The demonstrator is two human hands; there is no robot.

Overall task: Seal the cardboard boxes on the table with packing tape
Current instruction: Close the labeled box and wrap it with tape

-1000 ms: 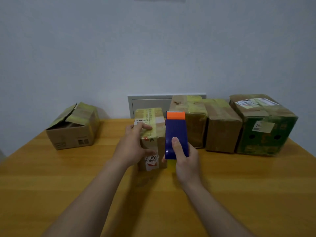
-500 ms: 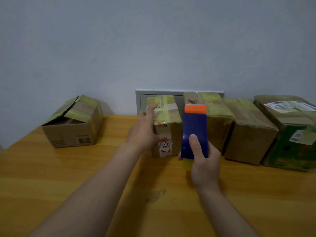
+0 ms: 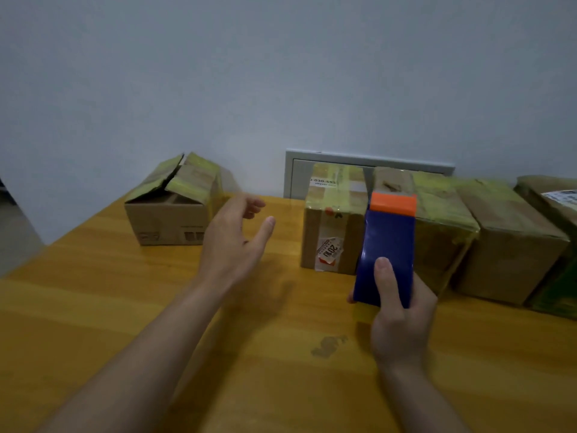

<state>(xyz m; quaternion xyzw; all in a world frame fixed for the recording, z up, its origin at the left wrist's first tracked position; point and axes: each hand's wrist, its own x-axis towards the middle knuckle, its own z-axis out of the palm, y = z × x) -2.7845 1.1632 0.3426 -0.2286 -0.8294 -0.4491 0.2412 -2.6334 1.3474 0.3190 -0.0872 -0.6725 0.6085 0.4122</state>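
My right hand [image 3: 398, 320] grips a blue tape dispenser [image 3: 387, 254] with an orange top, held upright in front of a row of taped cardboard boxes. The small taped box [image 3: 334, 220] with a red and white sticker stands at the left end of that row, against the wall. My left hand [image 3: 232, 242] hovers open over the table, between that box and a cardboard box [image 3: 175, 204] at the back left whose top flaps stand partly raised. Neither hand touches a box.
The wooden table [image 3: 125, 307] runs to a left edge near the flapped box. More taped boxes [image 3: 505, 242] stand side by side to the right, the last a green one [image 3: 559, 289] cut off by the frame. A grey wall panel [image 3: 296, 173] sits behind them.
My left hand has let go of the small sticker box, which now stands back in the row, and has moved left toward the flapped box. The view has turned left.
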